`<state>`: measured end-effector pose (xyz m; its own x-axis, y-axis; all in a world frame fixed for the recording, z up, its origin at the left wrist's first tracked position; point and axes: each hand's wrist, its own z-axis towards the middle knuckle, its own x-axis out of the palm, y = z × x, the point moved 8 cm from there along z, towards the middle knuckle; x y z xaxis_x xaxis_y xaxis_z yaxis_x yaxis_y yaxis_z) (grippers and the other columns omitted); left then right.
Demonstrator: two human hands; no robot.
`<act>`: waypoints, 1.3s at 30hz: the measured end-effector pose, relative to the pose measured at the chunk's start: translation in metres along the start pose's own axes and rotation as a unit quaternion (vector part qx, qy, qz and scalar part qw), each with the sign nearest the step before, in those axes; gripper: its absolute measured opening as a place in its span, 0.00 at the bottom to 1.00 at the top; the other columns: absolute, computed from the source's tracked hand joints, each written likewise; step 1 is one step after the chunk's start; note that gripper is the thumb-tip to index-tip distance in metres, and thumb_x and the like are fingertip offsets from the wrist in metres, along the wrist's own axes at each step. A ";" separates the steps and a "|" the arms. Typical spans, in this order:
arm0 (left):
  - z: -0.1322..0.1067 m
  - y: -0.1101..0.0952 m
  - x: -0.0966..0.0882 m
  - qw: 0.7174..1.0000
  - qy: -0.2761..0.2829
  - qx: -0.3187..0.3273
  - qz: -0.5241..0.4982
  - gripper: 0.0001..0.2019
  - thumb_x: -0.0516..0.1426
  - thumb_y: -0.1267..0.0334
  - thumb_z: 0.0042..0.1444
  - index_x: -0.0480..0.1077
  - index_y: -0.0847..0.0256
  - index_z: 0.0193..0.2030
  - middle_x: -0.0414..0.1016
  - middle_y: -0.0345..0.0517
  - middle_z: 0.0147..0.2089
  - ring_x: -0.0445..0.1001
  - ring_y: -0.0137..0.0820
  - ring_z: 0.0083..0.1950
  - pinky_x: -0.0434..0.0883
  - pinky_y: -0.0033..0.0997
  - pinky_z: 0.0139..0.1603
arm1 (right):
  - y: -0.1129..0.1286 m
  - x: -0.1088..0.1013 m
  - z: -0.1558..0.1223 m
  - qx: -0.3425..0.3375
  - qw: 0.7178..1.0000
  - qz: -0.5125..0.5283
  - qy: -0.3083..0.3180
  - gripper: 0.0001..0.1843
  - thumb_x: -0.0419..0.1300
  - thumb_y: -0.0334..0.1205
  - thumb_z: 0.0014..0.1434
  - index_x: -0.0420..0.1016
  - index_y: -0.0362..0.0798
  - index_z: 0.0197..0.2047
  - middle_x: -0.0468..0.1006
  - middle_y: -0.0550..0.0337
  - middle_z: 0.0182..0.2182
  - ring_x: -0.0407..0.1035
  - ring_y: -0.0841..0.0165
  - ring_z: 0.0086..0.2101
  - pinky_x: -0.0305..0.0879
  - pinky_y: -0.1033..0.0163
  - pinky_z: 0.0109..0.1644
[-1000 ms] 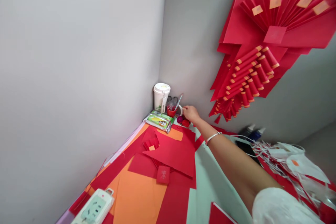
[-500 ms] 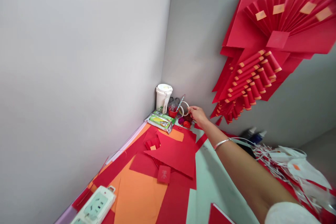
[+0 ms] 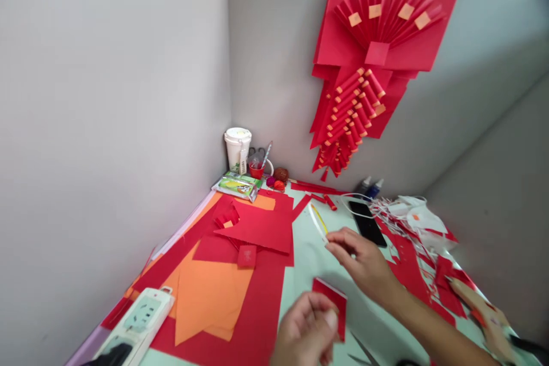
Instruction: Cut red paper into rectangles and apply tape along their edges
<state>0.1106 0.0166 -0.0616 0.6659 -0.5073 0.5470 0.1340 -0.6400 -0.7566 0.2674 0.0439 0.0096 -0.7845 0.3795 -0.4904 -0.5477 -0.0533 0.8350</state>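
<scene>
Table: pale green, seen bare (image 3: pixel 305 249) down the middle; red sheets (image 3: pixel 266 229) and orange sheets (image 3: pixel 210 297) overlap on its left part.
Room: I read a whitish wall (image 3: pixel 111 97) at left meeting a grey partition (image 3: pixel 270 40) in a corner behind the table.
Hanging piece: red pleated fan (image 3: pixel 386 20) on the partition, strings of red rolls (image 3: pixel 347 117) with orange ends below it.
Right hand (image 3: pixel 358 260): thumb and fingers pinched on the rim of a white ring (image 3: pixel 318 220), yellow along its inside.
Ring position: tilted, over the bare table, between the red sheets and a black phone (image 3: pixel 368 225).
Left hand (image 3: pixel 306 326): near my viewpoint, fingers curled, thumb against them; I cannot tell whether anything is gripped.
In the way: left hand covers part of a red card (image 3: pixel 339 304); scissors (image 3: pixel 364 349) lie just beside it.
Far corner: lidded white cup (image 3: pixel 237 151), red cup (image 3: pixel 256 171), green packet (image 3: pixel 237 186), yarn balls (image 3: pixel 281 175).
Right side: two dark bottles (image 3: pixel 374 189) behind the phone; tangled white strips (image 3: pixel 388 206) near it.
Lower left: white power strip (image 3: pixel 132 326).
Writing: mark on the red tag (image 3: pixel 247 256) and packet lettering both too small to read.
</scene>
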 end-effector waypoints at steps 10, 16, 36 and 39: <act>-0.006 -0.039 0.005 0.993 -0.077 0.075 0.052 0.12 0.58 0.55 0.58 0.70 0.63 0.35 0.65 0.39 0.30 0.60 0.26 0.31 0.59 0.26 0.34 | 0.013 0.013 -0.116 -0.261 0.926 -0.272 -0.011 0.14 0.53 0.28 0.64 0.74 0.49 0.49 0.79 0.55 0.33 0.73 0.67 0.29 0.68 0.64 0.31; -0.002 -0.044 0.022 0.984 -0.021 0.046 0.173 0.12 0.58 0.55 0.59 0.68 0.63 0.32 0.62 0.37 0.27 0.58 0.26 0.29 0.56 0.27 0.33 | 0.010 0.009 -0.122 -0.293 0.919 -0.263 -0.030 0.20 0.52 0.24 0.61 0.74 0.51 0.51 0.79 0.56 0.33 0.73 0.66 0.30 0.69 0.64 0.31; 0.012 -0.021 0.029 0.958 0.081 0.020 0.276 0.17 0.60 0.49 0.55 0.76 0.62 0.39 0.66 0.38 0.28 0.59 0.26 0.29 0.55 0.24 0.31 | -0.047 -0.016 -0.111 0.034 0.989 0.141 -0.027 0.14 0.54 0.47 0.65 0.78 0.53 0.46 0.73 0.62 0.27 0.69 0.69 0.28 0.67 0.67 0.31; 0.012 -0.019 0.028 0.960 0.081 -0.001 0.267 0.15 0.63 0.50 0.52 0.77 0.62 0.36 0.68 0.38 0.28 0.58 0.26 0.29 0.56 0.24 0.31 | -0.042 -0.012 -0.113 0.019 0.989 0.144 -0.005 0.14 0.55 0.47 0.64 0.78 0.54 0.47 0.74 0.62 0.28 0.70 0.68 0.29 0.68 0.65 0.35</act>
<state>0.1361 0.0212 -0.0365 0.5172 -0.8461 0.1289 -0.1963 -0.2639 -0.9444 0.2670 -0.0627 -0.0484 -0.9031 0.3635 -0.2284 -0.2907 -0.1263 0.9484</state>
